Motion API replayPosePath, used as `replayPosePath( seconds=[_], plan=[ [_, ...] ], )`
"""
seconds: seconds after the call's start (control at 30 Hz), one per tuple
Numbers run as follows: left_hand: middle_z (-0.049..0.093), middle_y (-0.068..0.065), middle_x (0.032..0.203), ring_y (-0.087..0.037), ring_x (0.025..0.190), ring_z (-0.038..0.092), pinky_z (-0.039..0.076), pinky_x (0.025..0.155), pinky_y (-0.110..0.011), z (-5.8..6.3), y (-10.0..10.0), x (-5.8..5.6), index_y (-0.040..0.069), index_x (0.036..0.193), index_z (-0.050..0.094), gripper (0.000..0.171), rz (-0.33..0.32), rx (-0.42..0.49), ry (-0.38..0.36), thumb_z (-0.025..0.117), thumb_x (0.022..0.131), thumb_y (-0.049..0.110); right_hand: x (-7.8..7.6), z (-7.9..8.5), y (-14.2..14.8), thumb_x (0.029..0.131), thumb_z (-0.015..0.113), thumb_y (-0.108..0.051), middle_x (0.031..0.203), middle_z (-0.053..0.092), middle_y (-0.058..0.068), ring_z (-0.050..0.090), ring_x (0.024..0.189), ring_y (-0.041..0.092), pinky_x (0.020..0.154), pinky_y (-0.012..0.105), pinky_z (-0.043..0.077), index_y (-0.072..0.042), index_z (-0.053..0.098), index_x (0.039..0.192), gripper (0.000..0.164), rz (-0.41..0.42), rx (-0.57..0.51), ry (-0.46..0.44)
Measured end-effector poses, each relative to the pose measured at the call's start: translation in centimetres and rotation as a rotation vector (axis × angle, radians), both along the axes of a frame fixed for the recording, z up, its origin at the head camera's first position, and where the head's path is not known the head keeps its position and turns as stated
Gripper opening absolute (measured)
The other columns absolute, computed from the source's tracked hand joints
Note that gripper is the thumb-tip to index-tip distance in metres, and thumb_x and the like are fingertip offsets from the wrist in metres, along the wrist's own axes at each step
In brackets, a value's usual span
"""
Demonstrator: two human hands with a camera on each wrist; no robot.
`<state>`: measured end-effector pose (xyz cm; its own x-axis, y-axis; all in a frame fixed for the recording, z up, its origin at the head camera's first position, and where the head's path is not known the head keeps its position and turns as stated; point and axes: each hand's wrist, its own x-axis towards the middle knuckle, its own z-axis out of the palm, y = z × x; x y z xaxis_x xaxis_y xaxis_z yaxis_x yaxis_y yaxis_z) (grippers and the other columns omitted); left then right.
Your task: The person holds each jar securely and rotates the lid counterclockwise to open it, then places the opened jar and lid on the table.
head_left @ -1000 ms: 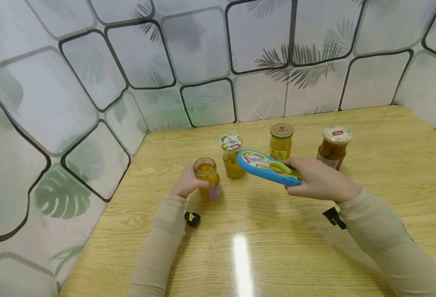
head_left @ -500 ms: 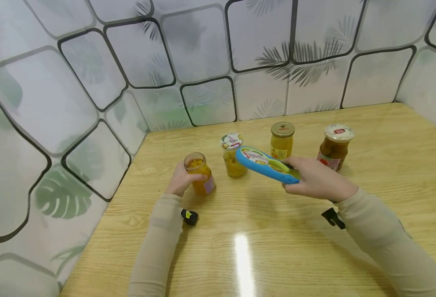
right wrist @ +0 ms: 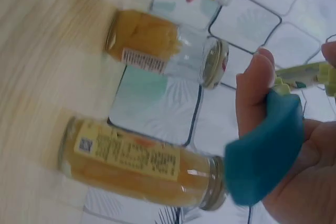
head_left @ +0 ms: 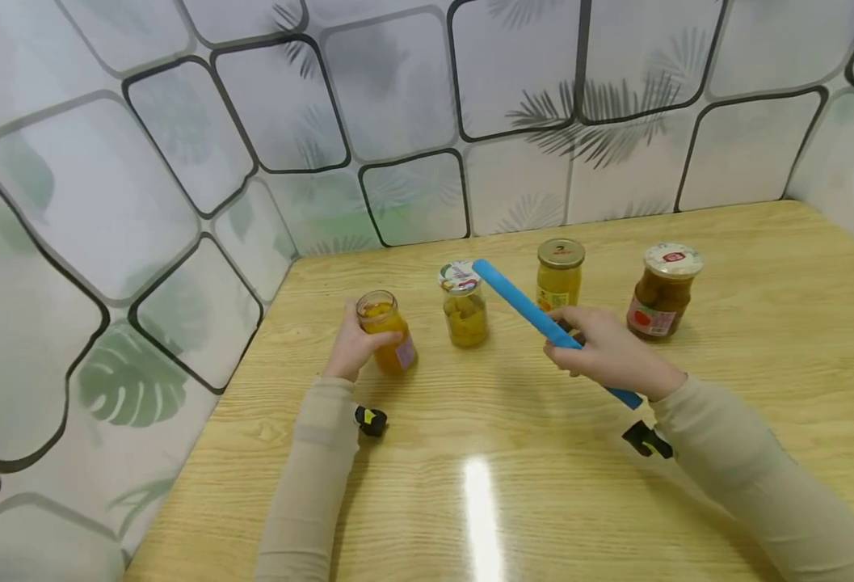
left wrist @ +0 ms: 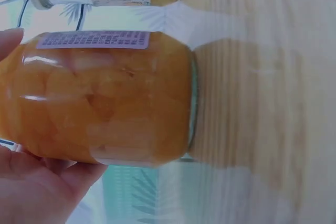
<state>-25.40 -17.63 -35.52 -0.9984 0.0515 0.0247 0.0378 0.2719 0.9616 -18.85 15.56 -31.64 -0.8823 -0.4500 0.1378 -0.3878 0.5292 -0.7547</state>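
Observation:
My left hand (head_left: pixel 352 349) grips an uncapped glass jar of orange fruit pieces (head_left: pixel 386 335) from its left side, with the thumb across the front. In the left wrist view the base of this fruit jar (left wrist: pixel 110 98) is at the tabletop. My right hand (head_left: pixel 604 352) holds a blue and green jar opener (head_left: pixel 517 299) above the table, its blue edge facing the head camera. The right wrist view shows the blue end of the jar opener (right wrist: pixel 265 150) close up. What lies inside its loop is mostly hidden now.
A capped jar of yellow fruit chunks (head_left: pixel 465 311) stands just right of the uncapped one. Behind the opener is a gold-lidded yellow jar (head_left: pixel 560 275). A dark red-brown jar with a white lid (head_left: pixel 662 293) stands farther right. Patterned walls (head_left: pixel 397 89) border the wooden table (head_left: pixel 412 485).
The uncapped jar has shifted left and slightly back in my left hand. My right hand has rolled the jar opener from showing its face, with a printed lid in the loop, to edge-on.

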Motion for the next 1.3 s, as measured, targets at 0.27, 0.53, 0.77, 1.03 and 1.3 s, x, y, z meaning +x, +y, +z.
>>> replayPosePath(
  seconds=[0.27,0.53,0.77,1.03,1.3],
  plan=[
    [0.043,-0.01,0.125,-0.028,0.117,0.039,0.035,0.096,-0.042,0.4,-0.5,-0.4,0.008,0.125,0.041,0.062,0.064,-0.09,0.018,0.073,0.072,0.015,0.5,-0.8,-1.7,0.092,0.046,-0.022,0.093,0.055,0.019,0.056,0.068,0.026,0.06,0.038,0.05,0.003,0.036,0.123,0.041,0.121,-0.192,-0.263],
    [0.042,-0.01,0.132,-0.03,0.122,0.037,0.036,0.096,-0.043,0.2,-1.3,-0.3,0.009,0.126,0.045,0.059,0.074,-0.142,-0.017,0.072,0.074,0.015,0.8,-2.4,-4.8,0.095,0.039,-0.027,0.106,0.051,0.027,0.055,0.072,0.024,0.06,0.034,0.048,0.003,0.029,0.132,0.049,0.277,-0.388,-0.594],
    [0.044,-0.014,0.13,-0.033,0.122,0.038,0.036,0.097,-0.04,0.4,-1.6,-0.5,0.005,0.124,0.04,0.059,0.073,-0.13,0.002,0.071,0.074,0.01,1.0,-3.2,-7.7,0.092,0.04,-0.031,0.104,0.054,0.022,0.053,0.069,0.018,0.058,0.027,0.045,0.001,0.036,0.13,0.05,0.277,-0.493,-0.846],
    [0.043,-0.016,0.133,-0.035,0.122,0.039,0.035,0.097,-0.04,0.8,-1.6,-0.6,0.002,0.128,0.041,0.059,0.036,-0.138,0.024,0.068,0.076,0.008,0.7,-4.0,-10.3,0.09,0.039,-0.029,0.092,0.054,0.012,0.049,0.07,0.016,0.059,0.026,0.043,0.001,0.039,0.121,0.044,0.249,-0.615,-1.04],
    [0.039,-0.017,0.136,-0.036,0.124,0.036,0.033,0.099,-0.043,1.2,-1.3,-0.4,0.003,0.132,0.037,0.062,0.014,-0.148,0.02,0.067,0.079,0.009,0.7,-4.8,-12.4,0.091,0.034,-0.033,0.089,0.054,0.012,0.05,0.07,0.016,0.061,0.025,0.045,0.0,0.037,0.114,0.04,0.263,-0.648,-1.141]
  ],
)
